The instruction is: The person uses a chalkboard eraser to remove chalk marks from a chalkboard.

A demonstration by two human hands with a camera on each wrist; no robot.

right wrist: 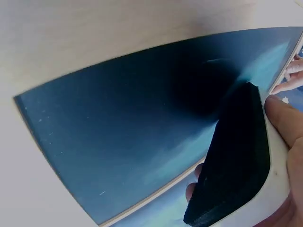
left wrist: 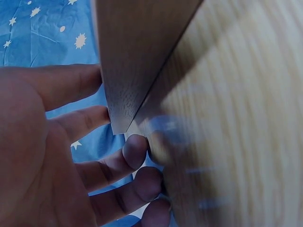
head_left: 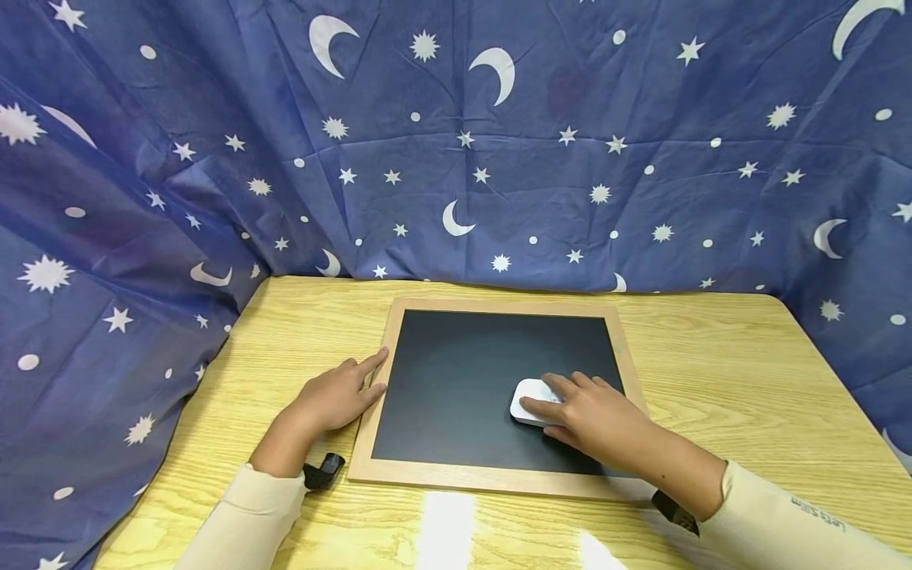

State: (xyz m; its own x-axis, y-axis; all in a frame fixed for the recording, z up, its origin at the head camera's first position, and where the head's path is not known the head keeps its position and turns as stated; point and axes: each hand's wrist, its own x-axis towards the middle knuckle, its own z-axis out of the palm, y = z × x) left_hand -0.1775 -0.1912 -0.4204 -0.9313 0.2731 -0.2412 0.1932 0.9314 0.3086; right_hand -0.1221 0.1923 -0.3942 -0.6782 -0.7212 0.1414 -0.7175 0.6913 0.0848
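A chalkboard (head_left: 463,356) with a light wooden frame lies flat on the table. My right hand (head_left: 606,419) holds a white-backed board eraser (head_left: 526,402) over the board's lower right part, fingers across its top and thumb at its near side. In the right wrist view, the black felt (right wrist: 241,156) of the eraser faces the dark board and much of its underside shows. On the other side, my left hand (head_left: 338,396) touches the left strip of the frame (left wrist: 123,104) with thumb and forefinger extended. Its remaining fingers rest low beside the frame, by the table.
The pale wood-grain table (head_left: 720,380) extends on both sides of the board. A blue curtain (head_left: 399,206) with white moons and stars hangs behind and at the sides. Black wrist straps (head_left: 324,472) sit at both cuffs. Bright sunlight patches (head_left: 447,526) fall on the near table edge.
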